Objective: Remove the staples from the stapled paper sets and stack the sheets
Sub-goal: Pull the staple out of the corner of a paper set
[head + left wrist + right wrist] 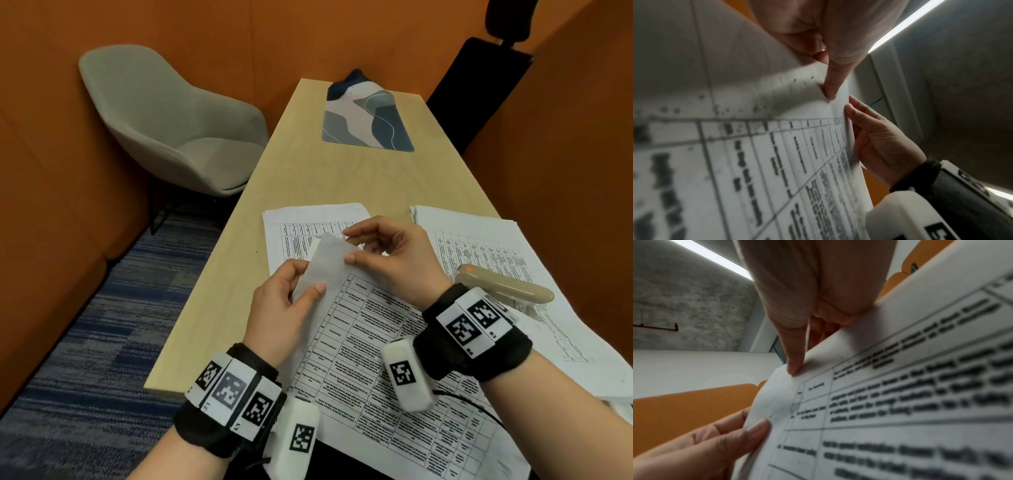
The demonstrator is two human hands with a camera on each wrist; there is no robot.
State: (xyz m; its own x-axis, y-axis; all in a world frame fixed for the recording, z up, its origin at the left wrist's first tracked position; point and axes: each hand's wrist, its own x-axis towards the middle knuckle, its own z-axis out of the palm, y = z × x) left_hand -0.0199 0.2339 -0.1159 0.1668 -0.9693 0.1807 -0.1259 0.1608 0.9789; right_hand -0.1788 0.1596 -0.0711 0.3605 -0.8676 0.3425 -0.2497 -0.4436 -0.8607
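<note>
Both hands' grips, left hand [281, 305] and right hand [390, 253], pinch the paper set's [376, 359] lifted corner.

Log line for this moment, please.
left hand: pinches paper set corner | right hand: pinches same corner | stapler: idle on right stack

The head camera looks down and forward along the table [308, 178] from above both wrists. Each wrist camera sits very close under its palm, tilted up towards the ceiling. All three views share the lifted corner of the paper set [329, 260] [777, 146] [900, 402].
</note>
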